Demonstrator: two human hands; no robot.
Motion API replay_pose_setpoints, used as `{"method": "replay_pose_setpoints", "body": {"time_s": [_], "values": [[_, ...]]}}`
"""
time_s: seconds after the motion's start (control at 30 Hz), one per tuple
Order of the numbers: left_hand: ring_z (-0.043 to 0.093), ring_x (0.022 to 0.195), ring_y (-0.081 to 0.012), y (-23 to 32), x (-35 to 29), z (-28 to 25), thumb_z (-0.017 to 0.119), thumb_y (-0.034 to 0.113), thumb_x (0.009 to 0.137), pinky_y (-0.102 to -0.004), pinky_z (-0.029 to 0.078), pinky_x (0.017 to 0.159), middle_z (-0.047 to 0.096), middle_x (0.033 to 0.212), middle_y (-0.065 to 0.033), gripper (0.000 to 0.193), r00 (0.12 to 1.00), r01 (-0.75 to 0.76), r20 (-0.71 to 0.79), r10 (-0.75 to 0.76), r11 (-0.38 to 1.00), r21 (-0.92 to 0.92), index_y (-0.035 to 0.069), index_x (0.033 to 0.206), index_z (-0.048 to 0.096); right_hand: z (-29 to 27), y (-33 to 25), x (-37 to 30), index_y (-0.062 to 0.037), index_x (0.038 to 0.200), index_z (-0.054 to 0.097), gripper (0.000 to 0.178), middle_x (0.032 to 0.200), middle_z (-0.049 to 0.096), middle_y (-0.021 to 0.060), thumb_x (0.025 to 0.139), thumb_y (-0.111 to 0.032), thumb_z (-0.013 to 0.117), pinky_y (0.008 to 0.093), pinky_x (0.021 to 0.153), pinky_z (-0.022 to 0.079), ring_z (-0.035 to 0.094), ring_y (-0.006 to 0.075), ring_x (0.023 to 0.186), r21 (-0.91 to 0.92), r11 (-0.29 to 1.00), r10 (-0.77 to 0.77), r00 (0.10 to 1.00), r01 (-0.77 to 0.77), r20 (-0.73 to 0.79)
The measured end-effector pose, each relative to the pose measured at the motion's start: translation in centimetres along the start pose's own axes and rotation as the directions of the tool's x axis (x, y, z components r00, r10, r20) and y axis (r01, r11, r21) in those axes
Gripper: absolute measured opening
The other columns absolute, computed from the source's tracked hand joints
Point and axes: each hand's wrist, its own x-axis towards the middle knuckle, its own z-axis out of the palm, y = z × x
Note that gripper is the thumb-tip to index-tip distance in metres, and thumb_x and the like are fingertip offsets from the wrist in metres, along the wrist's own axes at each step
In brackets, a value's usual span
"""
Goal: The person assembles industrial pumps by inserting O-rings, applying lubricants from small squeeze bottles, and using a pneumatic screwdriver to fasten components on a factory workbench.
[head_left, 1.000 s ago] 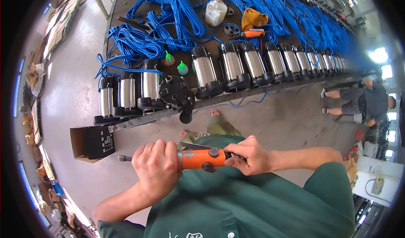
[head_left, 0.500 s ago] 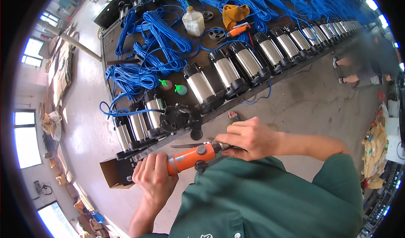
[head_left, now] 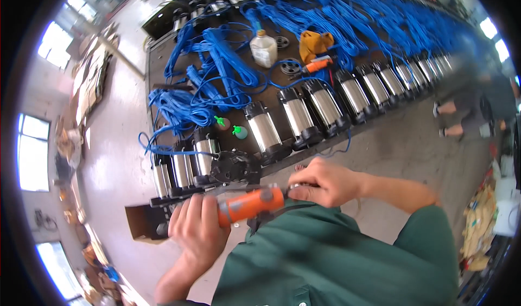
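An orange power tool (head_left: pixel 251 205) with grey bands lies across the front of my body. My left hand (head_left: pixel 196 225) wraps round its left end. At its other end my right hand (head_left: pixel 328 184) is closed on the dark, narrow tip with its metal collar, the fingers bent over it. Just beyond the tool, a pump's round black end (head_left: pixel 235 166) faces me at the bench edge. Beside it stand several steel pump bodies (head_left: pixel 205 153) with black ends. Motion blurs the tool and my left hand.
On the bench lie coiled blue cables (head_left: pixel 230 62), a white bottle (head_left: pixel 264 51), two small green-capped bottles (head_left: pixel 240 132), a yellow cloth (head_left: pixel 315 45) and another orange tool (head_left: pixel 317 64). A cardboard box (head_left: pixel 142 223) sits below the bench's left corner. A person (head_left: pixel 477 108) is at the right.
The bench and pumps have shifted down and slightly right in view. Both hands keep hold of the orange tool; my right fingers are bent more tightly at its tip.
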Motion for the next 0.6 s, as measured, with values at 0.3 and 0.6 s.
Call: {"method": "replay_pose_setpoints", "body": {"time_s": [0.3, 0.6], "values": [[0.067, 0.07, -0.0353, 2.5, 0.0, 9.5, 0.075, 0.003, 0.07, -0.0414, 0.053, 0.062, 0.067, 0.081, -0.012, 0.021, 0.793, 0.438, -0.285, -0.538, 0.83, -0.346, 0.007, 0.089, 0.066, 5.0, 0.3, 2.1, -0.0064, 0.146, 0.052, 0.08, 0.133, 0.051, 0.0117, 0.09, -0.06, 0.074, 0.0459, 0.106, 0.04, 0.049, 0.0286, 0.127, -0.213, 0.967, -0.254, 0.526, 0.14, -0.812], [0.067, 0.071, -0.0356, 5.8, -3.6, 13.8, 0.073, 0.006, 0.076, -0.0449, 0.054, 0.06, 0.064, 0.088, -0.0146, 0.033, 0.842, 0.46, 0.088, -0.531, 0.624, -0.632, 0.005, 0.103, 0.055, 11.4, 0.9, 7.0, 0.0064, 0.129, 0.059, 0.037, 0.124, 0.069, 0.0263, 0.097, -0.012, 0.057, 0.0396, 0.108, 0.049, 0.066, 0.0281, 0.117, 0.728, 0.683, 0.426, 0.781, 0.054, -0.457]]}}
